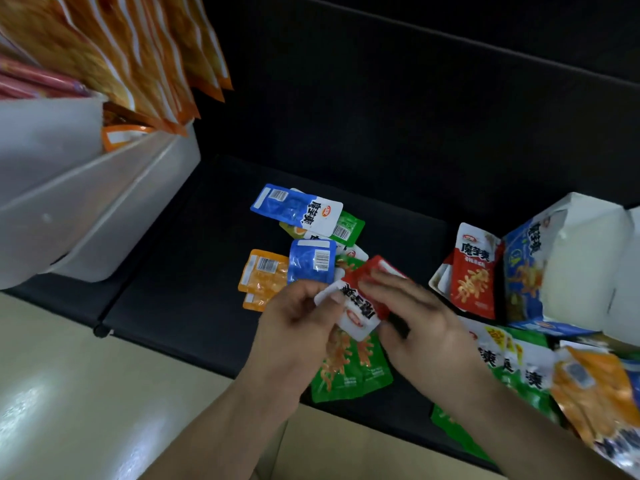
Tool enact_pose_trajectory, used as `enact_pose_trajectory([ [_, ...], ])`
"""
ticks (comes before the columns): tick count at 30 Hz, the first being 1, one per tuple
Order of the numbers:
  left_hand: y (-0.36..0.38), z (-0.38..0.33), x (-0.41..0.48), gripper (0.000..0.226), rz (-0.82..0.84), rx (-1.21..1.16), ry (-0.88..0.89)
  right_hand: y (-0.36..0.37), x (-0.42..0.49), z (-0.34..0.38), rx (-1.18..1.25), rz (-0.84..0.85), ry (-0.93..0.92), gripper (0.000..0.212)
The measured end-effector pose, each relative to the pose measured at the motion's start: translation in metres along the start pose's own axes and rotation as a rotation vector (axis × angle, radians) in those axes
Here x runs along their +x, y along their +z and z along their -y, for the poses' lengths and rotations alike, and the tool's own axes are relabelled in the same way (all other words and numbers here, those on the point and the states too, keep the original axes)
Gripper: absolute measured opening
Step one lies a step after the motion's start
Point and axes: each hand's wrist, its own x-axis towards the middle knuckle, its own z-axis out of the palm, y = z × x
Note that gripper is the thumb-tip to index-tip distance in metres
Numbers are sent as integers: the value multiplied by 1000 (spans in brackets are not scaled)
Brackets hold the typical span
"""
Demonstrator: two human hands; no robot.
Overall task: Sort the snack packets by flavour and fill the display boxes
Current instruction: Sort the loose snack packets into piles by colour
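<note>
Both hands meet over a small stack of red-and-white snack packets [356,306] above the black bench. My left hand [298,323] grips the stack's left end, fingers curled round it. My right hand [412,317] pinches its right side, fingers lying over the red part. Loose packets lie on the bench behind: two blue packets [294,209] [311,259], an orange packet [263,275] and a green packet [349,228]. A larger green packet [349,372] lies under my hands. A red display box [474,271] and a blue display box [526,268] stand at the right.
A white plastic bin [97,209] with orange bags [114,57] stands at the left on the black bench [187,271]. Green and orange boxes [519,368] [595,400] lie at the lower right. A pale floor [69,393] runs along the bench's near edge.
</note>
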Motion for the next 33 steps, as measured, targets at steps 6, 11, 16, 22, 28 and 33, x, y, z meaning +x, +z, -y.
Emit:
enact_pose_trajectory([
  [6,8,2,21,22,-33,412,220,-50,22,-25,92,-221,481,34],
  [11,-9,46,42,72,-239,1231,361,-53,29,-76,112,-288,825,37],
  [16,-18,47,43,69,-237,1313,427,-56,25,-68,-178,-251,725,50],
  [22,-22,31,43,22,-238,682,383,-36,35,5,389,-37,655,26],
  [28,-4,-1,31,16,-101,155,226,-7,47,36,834,92,808,55],
  [33,-30,-11,90,33,-95,1037,520,5,59,17,630,-64,793,44],
])
